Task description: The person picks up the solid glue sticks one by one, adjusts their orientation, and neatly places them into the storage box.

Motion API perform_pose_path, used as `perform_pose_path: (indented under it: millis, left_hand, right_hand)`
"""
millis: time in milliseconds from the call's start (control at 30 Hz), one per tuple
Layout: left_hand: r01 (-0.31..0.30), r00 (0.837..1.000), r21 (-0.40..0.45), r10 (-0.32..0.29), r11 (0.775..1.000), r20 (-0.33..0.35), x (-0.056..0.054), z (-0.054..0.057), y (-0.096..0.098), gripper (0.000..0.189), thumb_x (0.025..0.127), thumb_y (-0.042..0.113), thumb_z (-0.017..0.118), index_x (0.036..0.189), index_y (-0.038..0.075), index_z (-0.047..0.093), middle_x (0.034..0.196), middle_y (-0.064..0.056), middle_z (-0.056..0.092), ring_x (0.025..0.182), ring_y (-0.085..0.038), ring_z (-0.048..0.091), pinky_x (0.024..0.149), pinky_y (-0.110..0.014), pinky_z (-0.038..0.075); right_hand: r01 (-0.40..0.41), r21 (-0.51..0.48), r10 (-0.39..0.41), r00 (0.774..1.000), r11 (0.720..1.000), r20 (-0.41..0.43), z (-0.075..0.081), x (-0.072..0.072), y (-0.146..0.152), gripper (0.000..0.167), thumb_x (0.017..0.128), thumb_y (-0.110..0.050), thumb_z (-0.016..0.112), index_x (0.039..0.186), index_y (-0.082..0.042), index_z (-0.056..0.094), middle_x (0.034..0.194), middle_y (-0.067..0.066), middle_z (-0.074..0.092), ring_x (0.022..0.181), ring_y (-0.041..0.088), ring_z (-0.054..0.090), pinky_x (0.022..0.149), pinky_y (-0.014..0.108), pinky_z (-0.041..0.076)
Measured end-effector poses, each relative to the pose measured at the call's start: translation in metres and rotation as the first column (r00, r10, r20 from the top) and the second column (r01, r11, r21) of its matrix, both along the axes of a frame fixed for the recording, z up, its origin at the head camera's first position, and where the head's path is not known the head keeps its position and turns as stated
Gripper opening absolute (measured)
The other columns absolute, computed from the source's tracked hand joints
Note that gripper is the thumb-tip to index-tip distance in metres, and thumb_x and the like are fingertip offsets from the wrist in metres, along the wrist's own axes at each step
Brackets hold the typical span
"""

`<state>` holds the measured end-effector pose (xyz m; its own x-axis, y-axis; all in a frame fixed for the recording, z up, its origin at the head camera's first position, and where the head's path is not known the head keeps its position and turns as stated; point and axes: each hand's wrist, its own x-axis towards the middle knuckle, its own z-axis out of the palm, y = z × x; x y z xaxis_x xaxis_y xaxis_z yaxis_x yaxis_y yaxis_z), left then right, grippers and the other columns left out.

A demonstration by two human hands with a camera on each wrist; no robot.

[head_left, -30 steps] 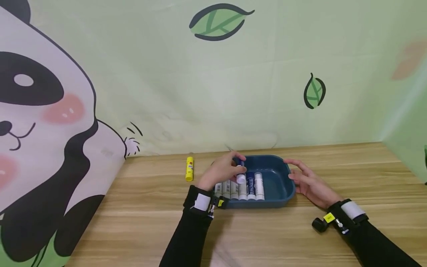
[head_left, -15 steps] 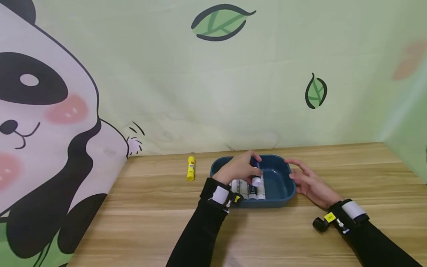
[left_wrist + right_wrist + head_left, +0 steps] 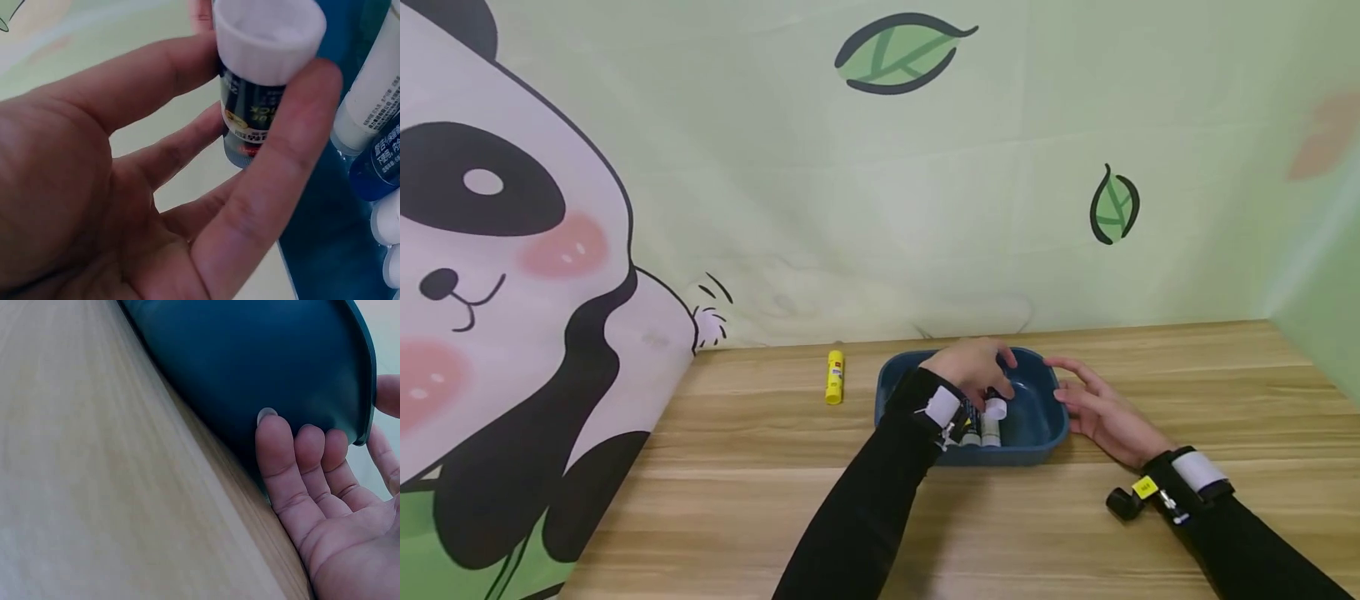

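Observation:
My left hand (image 3: 973, 367) reaches into the blue plastic bin (image 3: 1033, 456) and pinches a glue stick (image 3: 250, 112) between finger and thumb. This stick has a dark printed label and a white end that faces the left wrist camera. Beside it in the bin lies a row of several glue sticks, among them a white one (image 3: 369, 94) and a blue one (image 3: 382, 159); my left hand and wrist cover part of the row in the head view. At the bin's right end, my right hand (image 3: 1108, 417) touches the outer wall and rim with relaxed fingertips.
A yellow glue stick (image 3: 835, 377) stands apart on the wooden table (image 3: 730, 483), left of the bin. Behind the table rises a green printed backdrop (image 3: 775, 167) with a panda and leaves.
My left hand has moved rightward over the row with the glue stick, bringing it lower, to the row's right end. The right hand stays at the bin's right end.

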<state>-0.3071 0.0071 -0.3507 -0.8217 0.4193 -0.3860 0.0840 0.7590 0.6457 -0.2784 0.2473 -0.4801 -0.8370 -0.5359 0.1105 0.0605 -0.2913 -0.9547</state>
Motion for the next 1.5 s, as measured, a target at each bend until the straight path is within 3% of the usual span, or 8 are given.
perform_pose_path:
  millis: [233, 400, 600, 733, 900, 1200, 1367, 1500]
  left_hand:
    - [0.011, 0.999, -0.011, -0.011, 1.000, 0.037, -0.002, -0.001, 0.007, 0.046, 0.093, 0.008, 0.078, 0.134, 0.001, 0.058, 0.097, -0.006, 0.063, 0.068, -0.022, 0.070, 0.069, -0.030, 0.060]
    - [0.028, 1.000, -0.038, -0.028, 0.999, 0.000, -0.004, 0.003, 0.012, 0.042, 0.092, 0.010, 0.079, 0.129, 0.001, 0.061, 0.092, -0.005, 0.064, 0.063, -0.019, 0.067, 0.066, -0.028, 0.059]
    - [0.064, 0.995, -0.159, -0.076, 0.985, -0.071, -0.004, 0.004, 0.021, 0.045, 0.091, 0.013, 0.079, 0.131, 0.003, 0.063, 0.079, -0.004, 0.069, 0.054, -0.016, 0.063, 0.054, -0.023, 0.053]
    - [0.072, 0.989, -0.332, -0.111, 0.940, -0.101, -0.004, 0.005, 0.029, 0.027, 0.092, 0.022, 0.077, 0.115, 0.009, 0.072, 0.072, -0.001, 0.069, 0.053, -0.012, 0.061, 0.062, -0.028, 0.052]
    - [0.041, 0.992, -0.499, -0.094, 0.865, -0.081, 0.000, 0.010, 0.041, 0.013, 0.090, 0.029, 0.078, 0.094, 0.017, 0.074, 0.073, 0.005, 0.067, 0.061, -0.012, 0.059, 0.073, -0.035, 0.050]
    - [-0.015, 0.982, -0.600, -0.102, 0.800, -0.160, 0.006, 0.004, 0.059, 0.023, 0.084, 0.032, 0.085, 0.104, 0.022, 0.079, 0.112, 0.007, 0.072, 0.094, -0.011, 0.063, 0.086, -0.036, 0.051]
    - [-0.023, 0.971, -0.646, -0.136, 0.763, -0.196, 0.006, -0.005, 0.065, 0.015, 0.081, 0.031, 0.086, 0.093, 0.023, 0.080, 0.111, 0.006, 0.072, 0.094, -0.011, 0.063, 0.081, -0.034, 0.053]
    - [-0.024, 0.965, -0.662, -0.155, 0.749, -0.211, 0.015, -0.002, 0.064, 0.013, 0.081, 0.032, 0.086, 0.088, 0.023, 0.080, 0.110, 0.004, 0.070, 0.092, -0.012, 0.062, 0.080, -0.032, 0.053]
  right_hand:
    - [0.003, -0.001, -0.003, 1.000, 1.000, 0.000, 0.000, 0.000, 0.000, 0.043, 0.112, -0.006, 0.038, 0.153, -0.020, 0.035, 0.124, 0.008, 0.063, 0.108, 0.019, 0.068, 0.091, 0.036, 0.057]
    - [0.009, 0.005, -0.009, 1.000, 1.000, -0.001, -0.001, -0.002, -0.001, 0.043, 0.112, -0.006, 0.038, 0.152, -0.020, 0.035, 0.121, 0.008, 0.063, 0.106, 0.018, 0.068, 0.090, 0.036, 0.057]
    - [0.021, 0.002, -0.021, 1.000, 1.000, 0.010, -0.001, -0.003, -0.001, 0.044, 0.112, -0.005, 0.038, 0.153, -0.020, 0.035, 0.118, 0.006, 0.064, 0.105, 0.017, 0.068, 0.089, 0.034, 0.057]
    - [0.015, -0.004, -0.015, 1.000, 1.000, 0.006, -0.001, -0.003, -0.002, 0.045, 0.112, -0.005, 0.038, 0.155, -0.018, 0.033, 0.119, 0.006, 0.063, 0.106, 0.017, 0.068, 0.090, 0.034, 0.057]
    - [0.015, 0.004, -0.015, 1.000, 1.000, 0.001, -0.002, -0.004, -0.002, 0.045, 0.112, -0.006, 0.039, 0.155, -0.019, 0.034, 0.119, 0.007, 0.063, 0.105, 0.018, 0.068, 0.089, 0.034, 0.057]
    - [0.017, 0.022, -0.017, 1.000, 1.000, -0.010, -0.002, -0.004, -0.001, 0.044, 0.112, -0.007, 0.039, 0.154, -0.021, 0.036, 0.116, 0.006, 0.062, 0.102, 0.017, 0.067, 0.088, 0.033, 0.057]
    - [0.014, 0.012, -0.014, 1.000, 1.000, -0.013, -0.002, -0.003, -0.002, 0.044, 0.112, -0.006, 0.038, 0.153, -0.022, 0.037, 0.117, 0.005, 0.062, 0.103, 0.017, 0.067, 0.088, 0.033, 0.057]
    - [0.012, 0.001, -0.012, 1.000, 1.000, -0.012, -0.001, -0.002, -0.003, 0.044, 0.112, -0.007, 0.038, 0.153, -0.021, 0.037, 0.118, 0.005, 0.062, 0.104, 0.017, 0.067, 0.089, 0.034, 0.057]
